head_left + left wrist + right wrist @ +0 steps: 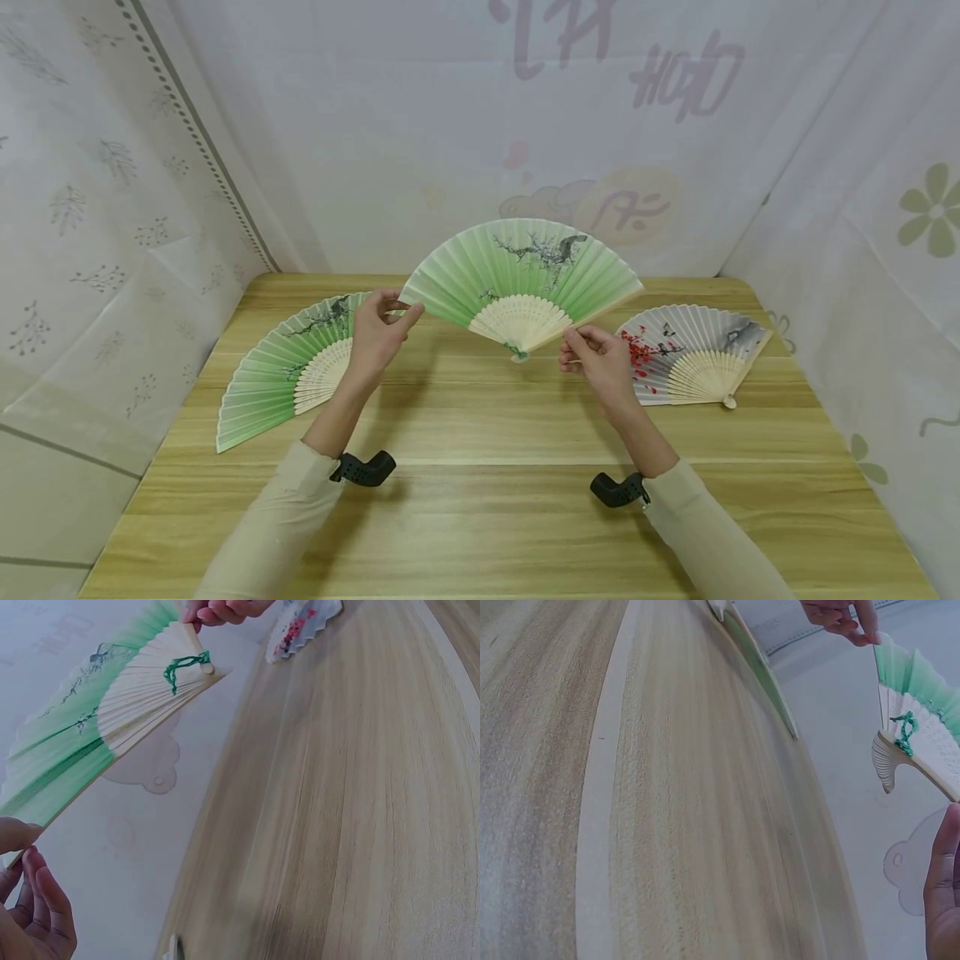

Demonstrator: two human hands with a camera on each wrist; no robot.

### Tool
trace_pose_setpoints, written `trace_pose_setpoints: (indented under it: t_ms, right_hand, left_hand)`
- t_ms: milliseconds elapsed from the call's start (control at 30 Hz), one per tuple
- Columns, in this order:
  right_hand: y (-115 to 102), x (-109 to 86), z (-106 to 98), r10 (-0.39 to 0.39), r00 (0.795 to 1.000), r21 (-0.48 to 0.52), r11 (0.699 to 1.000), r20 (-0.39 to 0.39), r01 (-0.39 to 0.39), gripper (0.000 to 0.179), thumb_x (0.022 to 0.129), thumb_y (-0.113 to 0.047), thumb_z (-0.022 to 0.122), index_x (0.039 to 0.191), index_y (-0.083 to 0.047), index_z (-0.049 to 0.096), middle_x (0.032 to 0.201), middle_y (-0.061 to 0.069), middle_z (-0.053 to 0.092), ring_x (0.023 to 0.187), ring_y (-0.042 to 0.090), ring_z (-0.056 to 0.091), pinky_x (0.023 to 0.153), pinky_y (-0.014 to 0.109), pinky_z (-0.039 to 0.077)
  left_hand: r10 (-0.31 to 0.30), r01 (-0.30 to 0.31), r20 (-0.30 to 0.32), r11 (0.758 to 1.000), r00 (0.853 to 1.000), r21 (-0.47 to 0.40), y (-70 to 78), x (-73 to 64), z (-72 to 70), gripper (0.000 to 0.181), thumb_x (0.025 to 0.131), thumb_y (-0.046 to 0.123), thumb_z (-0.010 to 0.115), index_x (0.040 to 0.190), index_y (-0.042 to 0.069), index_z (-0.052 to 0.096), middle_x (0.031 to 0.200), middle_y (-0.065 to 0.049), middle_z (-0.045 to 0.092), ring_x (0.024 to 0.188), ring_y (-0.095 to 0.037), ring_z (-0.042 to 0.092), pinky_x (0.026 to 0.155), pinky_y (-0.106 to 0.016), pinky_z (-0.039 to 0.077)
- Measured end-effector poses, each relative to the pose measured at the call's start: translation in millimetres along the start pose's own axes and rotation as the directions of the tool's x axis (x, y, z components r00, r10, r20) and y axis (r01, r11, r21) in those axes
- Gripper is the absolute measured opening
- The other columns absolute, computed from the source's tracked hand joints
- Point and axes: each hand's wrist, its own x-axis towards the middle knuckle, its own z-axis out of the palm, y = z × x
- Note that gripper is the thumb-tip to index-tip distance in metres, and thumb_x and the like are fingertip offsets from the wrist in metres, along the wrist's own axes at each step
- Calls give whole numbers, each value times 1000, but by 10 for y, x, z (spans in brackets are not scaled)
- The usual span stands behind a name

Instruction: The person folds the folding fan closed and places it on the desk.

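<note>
A green folding fan (510, 267), spread wide, is held up above the table between both hands. Dark branches are painted on its pleats, and a green cord (186, 669) is tied at its pivot. My left hand (378, 329) pinches the fan's left outer corner between thumb and fingers. On the other side, my right hand (603, 362) pinches the right guard stick, a little way up from the pivot. In the right wrist view, the fan's base flares into a curved, ribbed end (885, 761).
A second green fan (258, 379) lies spread on the table's left, partly behind my left hand. At the right lies an open grey-white fan (697, 350) with red blossoms. Printed cloths (420, 125) surround the wooden table (495, 517) on the far side and both flanks.
</note>
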Motion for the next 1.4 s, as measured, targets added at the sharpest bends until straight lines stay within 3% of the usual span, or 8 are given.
trace_pose_setpoints:
  t_ms: [67,300,500,767,900,1067,1400]
  right_hand:
    - [-3,-2,2,-6,1000,-26,1000,9,7,36,100,-17,68,105,18,61,86,24,66,68,18,67,66,37,61]
    - [7,3,2,-2,999,-46,999,35,4,39,101,-19,68,108,19,61,89,28,65,70,20,68,68,39,61]
    - [1,16,2,-15,998,-55,998,54,18,40,102,-17,66,109,22,59,85,15,67,70,20,68,69,41,61]
    - [19,37,-18,-12,999,-72,997,52,16,28,101,-16,66,101,12,65,86,19,67,70,20,69,71,45,61]
    - [13,44,-16,-2,999,-68,998,42,5,33,101,-16,67,104,17,63,88,25,65,69,18,68,70,42,61]
    - [10,55,-16,7,999,-86,996,50,-3,39,102,-17,66,108,21,61,88,23,66,70,19,68,69,36,61]
    - [23,73,23,19,997,-100,995,71,-12,39,101,-17,66,109,21,60,86,17,67,71,20,69,70,40,61]
  left_hand:
    - [9,-9,6,1000,1000,7,0,3,-7,33,96,9,73,121,-7,59,107,-18,64,72,-7,65,59,-20,50]
    - [6,-7,25,999,1000,44,23,8,-29,39,96,14,73,126,-5,58,111,-19,64,77,-8,65,63,-25,53]
    - [-1,-1,36,999,999,52,58,38,-14,41,96,17,74,126,-5,58,110,-19,64,77,-9,65,64,-23,52]
    - [32,-35,46,997,998,66,98,101,47,34,95,10,74,121,-7,60,105,-19,66,72,-7,65,61,-25,55]
    - [28,-32,53,997,998,64,98,105,63,32,95,9,73,120,-6,60,104,-17,66,70,-7,65,61,-26,55]
    - [25,-29,58,997,998,69,85,102,55,31,95,10,73,119,-6,60,104,-16,66,70,-8,65,63,-32,56]
    - [39,-43,59,997,997,66,68,112,37,32,96,10,73,119,-7,60,104,-18,66,70,-7,64,60,-21,52]
